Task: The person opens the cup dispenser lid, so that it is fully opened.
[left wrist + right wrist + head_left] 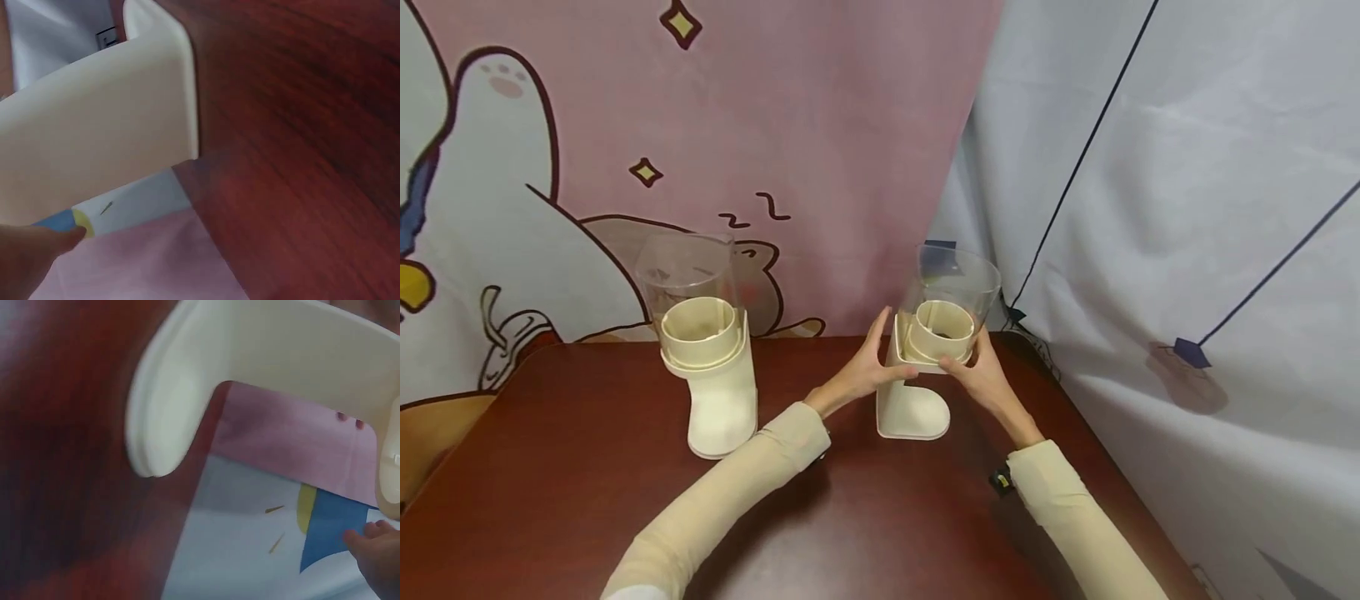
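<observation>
Two cream-coloured stands with clear cups stand on a dark red-brown table (625,500); they look like dispensers. Around the top ring of the right stand (917,412), my two hands face each other. Along its left side my left hand (857,371) has its fingers spread straight, thumb across the front. My right hand (988,379) lies against the right side, thumb at the ring's front and fingers beside the clear cup (981,275). Firm contact is hard to tell. The left wrist view shows the stand's column (106,119) beside a straight finger (59,240).
The left stand (722,408) with its own clear cup (685,254) is upright, left of my left arm. Behind the table hangs a pink cartoon-printed cloth (850,125); a whitish cloth (1187,208) runs along the right edge.
</observation>
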Available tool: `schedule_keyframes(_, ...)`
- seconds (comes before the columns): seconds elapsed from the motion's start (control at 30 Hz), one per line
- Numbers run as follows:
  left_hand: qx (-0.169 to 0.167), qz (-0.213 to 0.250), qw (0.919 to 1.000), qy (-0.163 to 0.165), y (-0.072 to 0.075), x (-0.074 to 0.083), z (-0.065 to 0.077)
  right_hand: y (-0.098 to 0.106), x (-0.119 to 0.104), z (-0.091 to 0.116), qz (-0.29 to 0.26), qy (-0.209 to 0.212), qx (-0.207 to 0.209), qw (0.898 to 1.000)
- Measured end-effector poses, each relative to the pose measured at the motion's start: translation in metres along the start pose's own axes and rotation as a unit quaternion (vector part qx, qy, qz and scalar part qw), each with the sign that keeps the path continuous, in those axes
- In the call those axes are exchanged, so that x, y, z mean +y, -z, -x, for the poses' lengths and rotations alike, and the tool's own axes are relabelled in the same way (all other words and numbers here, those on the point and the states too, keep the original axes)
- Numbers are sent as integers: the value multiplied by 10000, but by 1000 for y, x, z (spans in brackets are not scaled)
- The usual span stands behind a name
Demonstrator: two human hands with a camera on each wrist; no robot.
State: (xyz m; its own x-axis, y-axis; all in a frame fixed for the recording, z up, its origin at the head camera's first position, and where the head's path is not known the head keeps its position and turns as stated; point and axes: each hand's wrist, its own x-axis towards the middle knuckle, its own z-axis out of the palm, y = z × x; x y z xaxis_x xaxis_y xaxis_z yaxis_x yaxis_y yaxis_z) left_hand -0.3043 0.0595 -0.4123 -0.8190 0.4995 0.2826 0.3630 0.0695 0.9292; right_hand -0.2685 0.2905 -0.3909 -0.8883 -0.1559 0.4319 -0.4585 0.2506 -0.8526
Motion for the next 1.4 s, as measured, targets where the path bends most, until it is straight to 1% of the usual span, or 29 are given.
schedule_keyframes(0.07, -74, 107, 9998, -142, -3, -4, -5, -2, 0, -8, 71, 87, 102, 9999)
schedule_keyframes(0.17, -51, 99, 9994, -321, -10, -8, -9, -7, 1, -14, -255, 299, 318, 9987)
schedule_keyframes(0.3, 248, -109, 9979, -582, -18, -12, -11, -16, 4, -13, -429, 665, 690, 9945)
schedule_keyframes(0.4, 390, -229, 9962, -747, -20, -12, -8, -25, 5, -10, -421, 918, 988, 9900)
schedule_keyframes(0.57, 388, -383, 9956, -756, -18, -16, 8, -43, 7, 0, -624, 1210, 1312, 9820)
schedule_keyframes(0.7, 380, -504, 9947, -816, -13, -12, 25, -54, 1, 9, -665, 1248, 1401, 9800)
schedule_keyframes(0.87, 436, -457, 9927, -1026, -7, -9, 49, -72, -10, 21, -692, 1328, 1361, 9793)
schedule_keyframes(1.0, 422, -523, 9916, -1105, -3, -7, 74, -88, -23, 38, -575, 1419, 1353, 9789)
schedule_keyframes(1.1, 376, -443, 9918, -1136, 1, -4, 95, -102, -34, 50, -505, 1472, 1313, 9791)
schedule_keyframes(1.23, 433, -414, 9910, -1198, 11, 3, 120, -120, -46, 60, -628, 1588, 1137, 9787)
schedule_keyframes(1.4, 608, -462, 9899, -1198, 21, 11, 150, -143, -58, 70, -909, 1710, 879, 9771)
